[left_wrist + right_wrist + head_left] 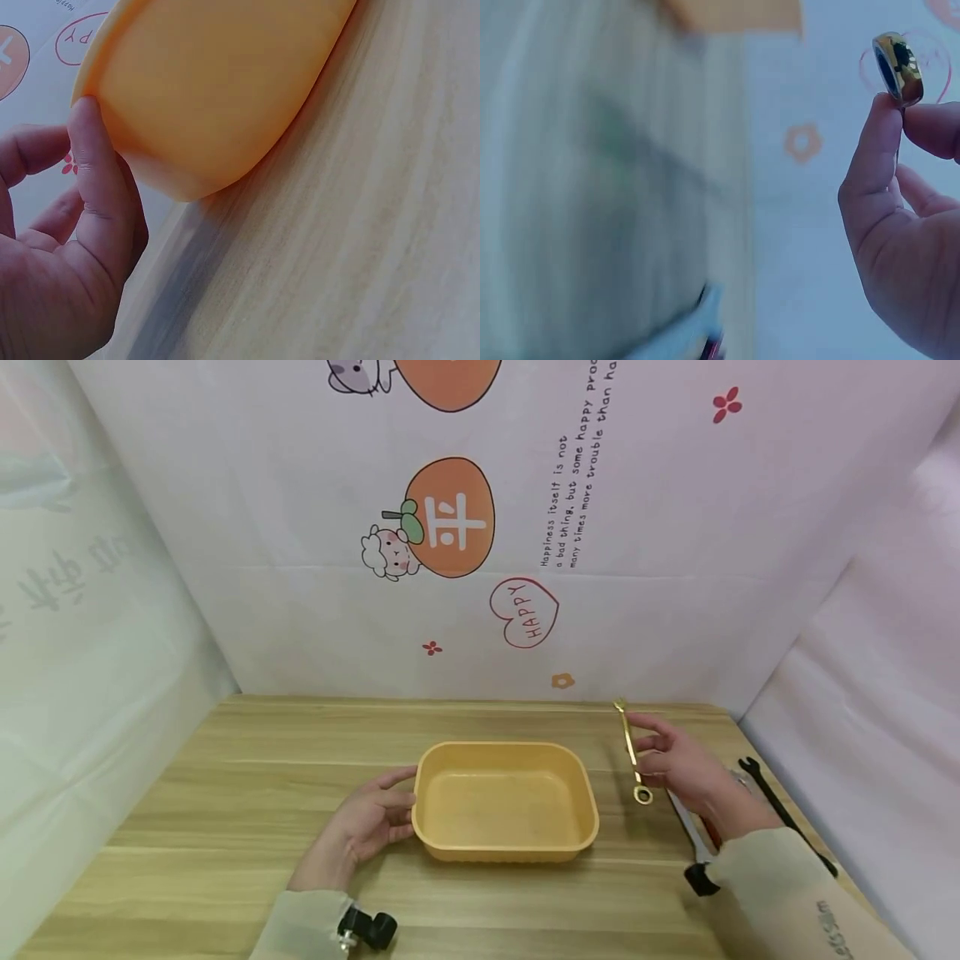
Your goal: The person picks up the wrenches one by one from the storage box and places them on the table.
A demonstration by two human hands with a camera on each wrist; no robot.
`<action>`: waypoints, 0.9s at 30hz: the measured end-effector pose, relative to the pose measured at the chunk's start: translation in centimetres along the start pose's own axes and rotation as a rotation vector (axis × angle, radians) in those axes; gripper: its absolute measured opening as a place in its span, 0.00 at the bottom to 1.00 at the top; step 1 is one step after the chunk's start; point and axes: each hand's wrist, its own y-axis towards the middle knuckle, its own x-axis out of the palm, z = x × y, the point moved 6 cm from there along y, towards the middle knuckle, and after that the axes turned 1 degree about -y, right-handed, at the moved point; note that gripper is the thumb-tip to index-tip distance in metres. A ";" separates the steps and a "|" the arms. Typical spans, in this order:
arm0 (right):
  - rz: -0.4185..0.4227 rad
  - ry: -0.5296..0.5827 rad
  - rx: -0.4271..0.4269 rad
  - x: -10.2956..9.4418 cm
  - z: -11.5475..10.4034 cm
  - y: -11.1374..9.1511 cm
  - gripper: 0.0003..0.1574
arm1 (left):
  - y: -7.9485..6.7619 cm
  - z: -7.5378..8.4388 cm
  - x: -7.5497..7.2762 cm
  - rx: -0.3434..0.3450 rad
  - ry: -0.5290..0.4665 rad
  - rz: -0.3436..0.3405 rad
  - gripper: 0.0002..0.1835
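Observation:
A yellow-orange rectangular plastic basin (506,852) stands on the wooden table with nothing inside. My left hand (375,814) is at its left end, the loosely bent fingers touching the outer wall and rim; in the left wrist view a fingertip (87,112) rests against the basin wall (217,90). Right of the basin, my right hand (678,768) pinches a gold combination wrench (632,750) by its shaft, above the table. Its ring end points toward me and its open end toward the back wall. Up close, the right wrist view shows the shiny ring end (909,71) above the fingertips.
Beneath and beside the right forearm lie more tools: a silver wrench (692,828), a black wrench (783,810) near the right edge, and a partly hidden red-handled item (711,833). Printed white cloth (300,610) encloses the back and sides of the wooden table (202,827).

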 end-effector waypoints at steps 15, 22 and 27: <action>0.054 -0.267 0.186 -1.1 5.9 -4.0 0.48 | 0.2 -0.2 0.2 -0.005 -0.012 -0.012 0.34; 0.062 -0.405 0.190 -0.4 5.7 -4.3 0.44 | 0.2 -0.2 0.2 -0.002 -0.008 -0.008 0.34; 0.067 -0.415 0.188 -0.5 5.7 -4.6 0.42 | 0.2 -0.2 0.1 0.001 -0.005 -0.005 0.34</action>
